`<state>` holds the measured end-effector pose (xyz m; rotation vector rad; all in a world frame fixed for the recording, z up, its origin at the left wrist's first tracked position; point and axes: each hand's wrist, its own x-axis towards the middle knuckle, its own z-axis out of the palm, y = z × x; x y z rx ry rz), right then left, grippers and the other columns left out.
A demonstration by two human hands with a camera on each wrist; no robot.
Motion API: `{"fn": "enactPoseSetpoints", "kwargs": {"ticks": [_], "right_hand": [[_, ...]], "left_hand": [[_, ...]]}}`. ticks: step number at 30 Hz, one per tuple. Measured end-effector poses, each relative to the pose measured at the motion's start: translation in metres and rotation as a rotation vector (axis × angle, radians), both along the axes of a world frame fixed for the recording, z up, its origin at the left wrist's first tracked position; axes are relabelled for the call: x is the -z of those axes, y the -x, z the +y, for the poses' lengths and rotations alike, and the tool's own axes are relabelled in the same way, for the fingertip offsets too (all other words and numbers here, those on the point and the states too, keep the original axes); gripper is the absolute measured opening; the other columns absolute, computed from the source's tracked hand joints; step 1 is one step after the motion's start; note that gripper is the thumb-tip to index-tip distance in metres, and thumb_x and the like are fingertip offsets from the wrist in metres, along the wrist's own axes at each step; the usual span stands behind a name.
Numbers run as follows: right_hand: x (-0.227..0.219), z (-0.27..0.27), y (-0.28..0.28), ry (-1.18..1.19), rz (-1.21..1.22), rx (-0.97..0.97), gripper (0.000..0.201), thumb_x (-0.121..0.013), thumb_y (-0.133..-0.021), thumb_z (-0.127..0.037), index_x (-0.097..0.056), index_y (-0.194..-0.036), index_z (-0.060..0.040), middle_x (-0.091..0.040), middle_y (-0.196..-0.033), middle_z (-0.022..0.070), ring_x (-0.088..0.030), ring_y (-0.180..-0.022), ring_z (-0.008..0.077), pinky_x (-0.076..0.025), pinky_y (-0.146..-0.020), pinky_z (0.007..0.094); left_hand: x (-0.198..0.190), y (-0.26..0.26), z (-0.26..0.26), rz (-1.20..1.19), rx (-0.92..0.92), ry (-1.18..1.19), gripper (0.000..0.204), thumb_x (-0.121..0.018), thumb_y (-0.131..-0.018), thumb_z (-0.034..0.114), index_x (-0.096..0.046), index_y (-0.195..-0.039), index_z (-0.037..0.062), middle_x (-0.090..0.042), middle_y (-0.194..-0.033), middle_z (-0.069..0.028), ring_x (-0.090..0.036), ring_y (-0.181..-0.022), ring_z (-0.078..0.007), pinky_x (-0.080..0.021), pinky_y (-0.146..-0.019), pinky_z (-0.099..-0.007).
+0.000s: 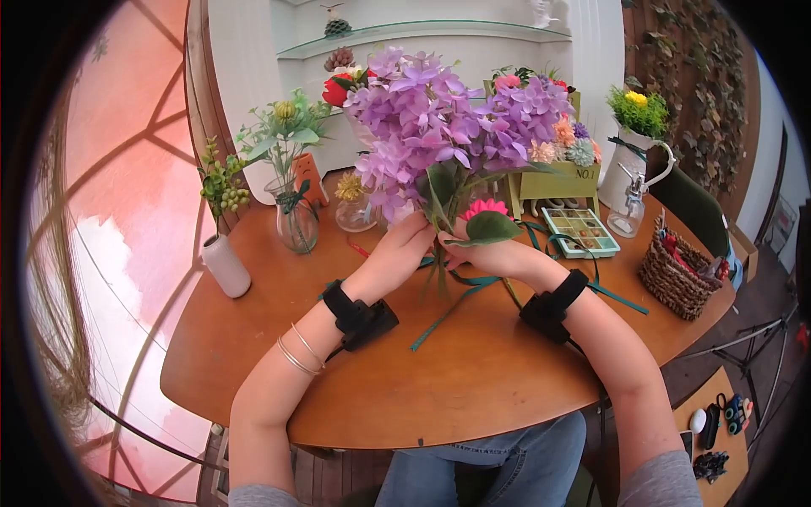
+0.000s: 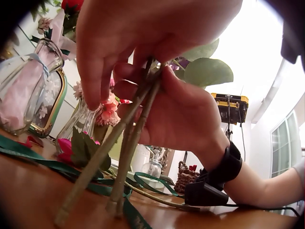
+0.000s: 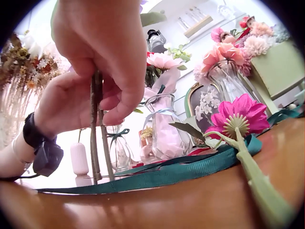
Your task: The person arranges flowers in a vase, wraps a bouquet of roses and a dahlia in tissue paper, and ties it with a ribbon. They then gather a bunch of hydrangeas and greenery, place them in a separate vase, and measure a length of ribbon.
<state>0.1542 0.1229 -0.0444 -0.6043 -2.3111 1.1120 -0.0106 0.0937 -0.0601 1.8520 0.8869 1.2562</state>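
Observation:
A bunch of purple artificial hydrangeas stands upright over the middle of the table, held by both hands just below the blooms and leaves. My left hand pinches the brown-green stems from the left. From the right, my right hand grips the same stems, its fingers close to the left ones. The stems come together at the fingers and spread apart lower down, near the tabletop. Beneath the hands lies a dark green ribbon. A bright pink flower with a green stem rests on the table nearby.
Left on the wooden table stand a white vase and a glass vase. To the right are a compartment box, a glass spray bottle, a wicker basket and a white pitcher. A green flower box is behind.

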Motion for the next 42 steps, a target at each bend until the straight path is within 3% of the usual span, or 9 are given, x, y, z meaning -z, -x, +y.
{"fn": "enactPoseSetpoints", "kwargs": {"ticks": [3, 5, 19, 28, 31, 33, 34, 36, 42], "right_hand": [[-0.001, -0.004, 0.001, 0.101, 0.034, -0.068, 0.025, -0.038, -0.089, -0.022, -0.043, -0.105, -0.0038, -0.052, -0.093, 0.0052, -0.051, -0.082, 0.0118, -0.046, -0.069, 0.028], [-0.001, -0.001, 0.0, 0.113, 0.015, -0.086, 0.026, -0.038, -0.09, -0.023, -0.043, -0.107, -0.0039, -0.051, -0.095, 0.005, -0.051, -0.084, 0.0123, -0.046, -0.072, 0.0288], [-0.009, -0.002, -0.012, 0.427, -0.028, -0.232, 0.023, -0.042, -0.088, -0.018, -0.045, -0.107, -0.0046, -0.044, -0.106, 0.003, -0.044, -0.101, 0.0128, -0.044, -0.082, 0.0298], [-0.006, -0.006, -0.009, 0.072, -0.059, -0.247, 0.041, -0.046, -0.086, -0.021, -0.029, -0.121, -0.0098, -0.046, -0.106, 0.0039, -0.048, -0.096, 0.0132, -0.045, -0.08, 0.0292], [0.004, -0.004, 0.003, 0.265, 0.295, -0.192, 0.039, -0.064, -0.072, -0.008, -0.049, -0.107, -0.0036, -0.049, -0.109, 0.0061, -0.047, -0.093, 0.0107, -0.043, -0.076, 0.0263], [0.007, 0.001, 0.008, -0.691, 0.179, -0.018, 0.047, -0.061, -0.071, -0.004, -0.042, -0.114, -0.0029, -0.049, -0.109, 0.0095, -0.049, -0.094, 0.0144, -0.042, -0.077, 0.028], [0.009, 0.0, 0.011, -0.691, 0.178, -0.019, 0.047, -0.061, -0.071, -0.004, -0.042, -0.114, -0.0029, -0.049, -0.109, 0.0095, -0.049, -0.094, 0.0144, -0.042, -0.077, 0.028], [0.012, -0.003, 0.017, -0.125, 0.35, -0.068, 0.048, -0.058, -0.071, -0.003, -0.039, -0.115, -0.0026, -0.049, -0.107, 0.0128, -0.05, -0.092, 0.018, -0.04, -0.078, 0.0294], [0.016, -0.007, 0.015, -0.496, 0.273, 0.018, 0.023, -0.058, -0.072, -0.01, -0.05, -0.093, -0.0028, -0.056, -0.077, 0.0162, -0.055, -0.074, 0.0314, -0.044, -0.065, 0.0352]], "left_hand": [[-0.006, -0.001, -0.006, -0.108, 0.067, 0.132, 0.025, -0.035, -0.086, 0.013, -0.046, -0.103, -0.0006, -0.053, -0.093, -0.0068, -0.05, -0.087, -0.015, -0.041, -0.076, -0.0282], [-0.006, 0.007, 0.001, -0.053, 0.226, 0.173, 0.04, -0.036, -0.088, 0.026, -0.037, -0.121, 0.0038, -0.045, -0.117, -0.0066, -0.042, -0.108, -0.0173, -0.035, -0.09, -0.0328], [-0.009, -0.006, -0.013, -0.023, 0.194, 0.005, 0.028, -0.045, -0.086, 0.015, -0.043, -0.11, 0.0002, -0.054, -0.098, -0.0053, -0.05, -0.089, -0.0099, -0.042, -0.073, -0.0246], [-0.005, -0.013, -0.014, -0.076, -0.028, -0.117, 0.016, -0.044, -0.084, 0.006, -0.048, -0.096, -0.0035, -0.059, -0.085, -0.0069, -0.056, -0.073, -0.0122, -0.045, -0.063, -0.0244], [-0.013, -0.012, -0.017, -0.03, -0.069, -0.091, 0.02, -0.044, -0.083, 0.006, -0.047, -0.101, -0.0029, -0.057, -0.092, -0.0077, -0.056, -0.079, -0.0133, -0.046, -0.067, -0.0246], [-0.015, -0.012, -0.018, -0.028, -0.056, -0.083, 0.024, -0.045, -0.084, 0.007, -0.046, -0.106, -0.002, -0.055, -0.099, -0.0081, -0.055, -0.084, -0.0137, -0.047, -0.07, -0.025], [-0.013, -0.012, -0.017, -0.077, -0.053, -0.123, 0.024, -0.045, -0.084, 0.009, -0.047, -0.105, -0.0021, -0.056, -0.098, -0.0081, -0.055, -0.083, -0.0133, -0.047, -0.071, -0.0251], [-0.011, -0.012, -0.016, -0.126, -0.051, -0.164, 0.023, -0.045, -0.085, 0.01, -0.048, -0.104, -0.0022, -0.056, -0.097, -0.008, -0.055, -0.082, -0.0128, -0.047, -0.071, -0.0252], [-0.003, -0.014, -0.014, -0.102, -0.113, -0.149, 0.025, -0.047, -0.086, 0.016, -0.049, -0.105, -0.0009, -0.056, -0.102, -0.0077, -0.053, -0.084, -0.0102, -0.044, -0.075, -0.0252]]}}
